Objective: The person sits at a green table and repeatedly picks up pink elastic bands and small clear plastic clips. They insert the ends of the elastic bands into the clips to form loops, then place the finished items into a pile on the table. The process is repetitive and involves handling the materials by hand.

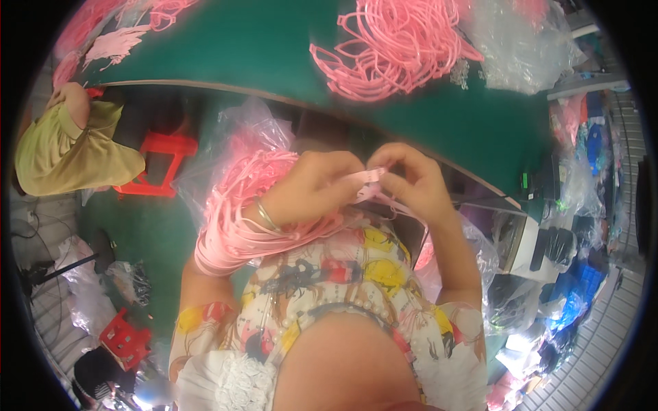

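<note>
Between my two hands is a short stretch of pink strap, held in front of my chest. My left hand pinches one side of it, the fingertips bent round it. From the other side my right hand grips the strap between thumb and fingers. A thick bundle of pink straps hangs looped over my left forearm, below a bangle. A loose strap end dangles under my fingers; its fine details are too small to make out.
Ahead is a green table bearing a heap of pink straps and a clear plastic bag. A red stool stands to the left, beside a person in a yellow-green top. Bagged goods crowd the right side.
</note>
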`<state>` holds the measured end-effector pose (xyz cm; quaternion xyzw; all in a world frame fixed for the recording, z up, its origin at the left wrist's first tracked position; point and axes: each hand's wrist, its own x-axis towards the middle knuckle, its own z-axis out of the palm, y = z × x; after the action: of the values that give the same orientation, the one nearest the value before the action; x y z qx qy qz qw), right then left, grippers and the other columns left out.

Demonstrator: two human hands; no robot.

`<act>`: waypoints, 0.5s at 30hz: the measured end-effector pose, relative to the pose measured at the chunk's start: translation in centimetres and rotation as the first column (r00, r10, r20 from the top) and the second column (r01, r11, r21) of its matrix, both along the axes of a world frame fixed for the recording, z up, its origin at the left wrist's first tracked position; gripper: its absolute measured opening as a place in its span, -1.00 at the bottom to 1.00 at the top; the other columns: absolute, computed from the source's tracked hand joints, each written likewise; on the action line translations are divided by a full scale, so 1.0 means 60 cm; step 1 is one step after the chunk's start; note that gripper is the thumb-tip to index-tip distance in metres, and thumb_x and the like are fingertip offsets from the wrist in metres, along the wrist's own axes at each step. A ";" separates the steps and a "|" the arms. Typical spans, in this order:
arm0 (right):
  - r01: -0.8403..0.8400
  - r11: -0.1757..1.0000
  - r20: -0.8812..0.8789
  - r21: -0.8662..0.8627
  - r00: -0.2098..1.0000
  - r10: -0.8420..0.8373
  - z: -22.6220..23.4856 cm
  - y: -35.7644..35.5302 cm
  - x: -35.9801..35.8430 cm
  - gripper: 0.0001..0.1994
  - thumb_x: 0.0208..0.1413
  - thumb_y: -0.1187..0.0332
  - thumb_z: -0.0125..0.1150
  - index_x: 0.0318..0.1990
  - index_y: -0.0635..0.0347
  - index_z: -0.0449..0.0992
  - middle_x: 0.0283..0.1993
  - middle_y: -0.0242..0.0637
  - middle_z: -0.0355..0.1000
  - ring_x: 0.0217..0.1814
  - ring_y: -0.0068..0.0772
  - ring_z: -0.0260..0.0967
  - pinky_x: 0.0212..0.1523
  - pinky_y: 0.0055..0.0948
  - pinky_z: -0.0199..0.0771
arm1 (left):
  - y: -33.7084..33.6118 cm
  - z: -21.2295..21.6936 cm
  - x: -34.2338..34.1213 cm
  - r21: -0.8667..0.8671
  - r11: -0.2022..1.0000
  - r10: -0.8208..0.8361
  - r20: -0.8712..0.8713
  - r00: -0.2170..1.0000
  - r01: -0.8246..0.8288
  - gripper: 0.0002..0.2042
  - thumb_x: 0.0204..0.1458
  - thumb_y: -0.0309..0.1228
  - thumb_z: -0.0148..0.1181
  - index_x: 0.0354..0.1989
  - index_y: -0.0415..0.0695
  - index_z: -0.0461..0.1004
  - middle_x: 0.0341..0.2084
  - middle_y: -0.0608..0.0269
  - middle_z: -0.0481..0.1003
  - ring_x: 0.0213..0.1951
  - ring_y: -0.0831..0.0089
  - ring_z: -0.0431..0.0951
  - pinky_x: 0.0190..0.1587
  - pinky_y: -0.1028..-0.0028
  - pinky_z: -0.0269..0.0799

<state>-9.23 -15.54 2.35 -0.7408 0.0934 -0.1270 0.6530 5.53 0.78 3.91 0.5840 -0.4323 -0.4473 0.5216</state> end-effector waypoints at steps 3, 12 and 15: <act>0.391 0.736 0.359 -0.553 0.909 -0.213 0.034 0.042 0.010 -0.65 -0.26 0.53 0.31 -0.19 0.21 0.47 -0.14 -0.15 0.37 -0.04 -0.04 0.28 0.00 -0.22 0.28 | 0.036 0.020 0.009 0.070 0.997 0.051 -0.570 0.820 -0.014 -0.79 0.15 -0.36 0.07 -0.18 -0.27 0.42 -0.51 0.21 0.50 -0.47 0.45 0.52 -0.41 0.50 0.43; -0.236 0.929 -0.077 0.286 0.960 0.268 -0.002 0.138 0.053 -0.56 0.10 0.43 0.13 0.13 0.30 0.22 -0.25 -0.27 0.39 -0.22 -0.50 0.34 -0.17 -0.46 0.37 | 0.072 0.007 0.021 -0.238 0.859 0.267 -0.546 0.794 -0.453 -0.56 0.11 -0.51 -0.14 0.20 -0.31 0.19 0.01 -0.12 0.40 0.04 0.21 0.45 0.13 0.25 0.31; -0.277 0.846 -0.104 0.456 0.927 0.360 0.013 0.135 0.080 -0.59 0.21 0.40 0.02 0.19 0.26 0.18 -0.28 -0.40 0.38 -0.26 -0.65 0.33 -0.21 -0.57 0.36 | 0.074 -0.007 0.060 -0.247 0.840 0.369 -0.391 0.843 -0.483 -0.57 0.05 -0.53 -0.14 0.14 -0.35 0.30 0.06 -0.08 0.39 0.10 0.20 0.40 0.19 0.27 0.25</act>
<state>-4.44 -7.43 3.13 -0.5905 0.0550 0.0773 0.8015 9.11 5.19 3.47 0.4858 -0.2663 -0.3283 0.7650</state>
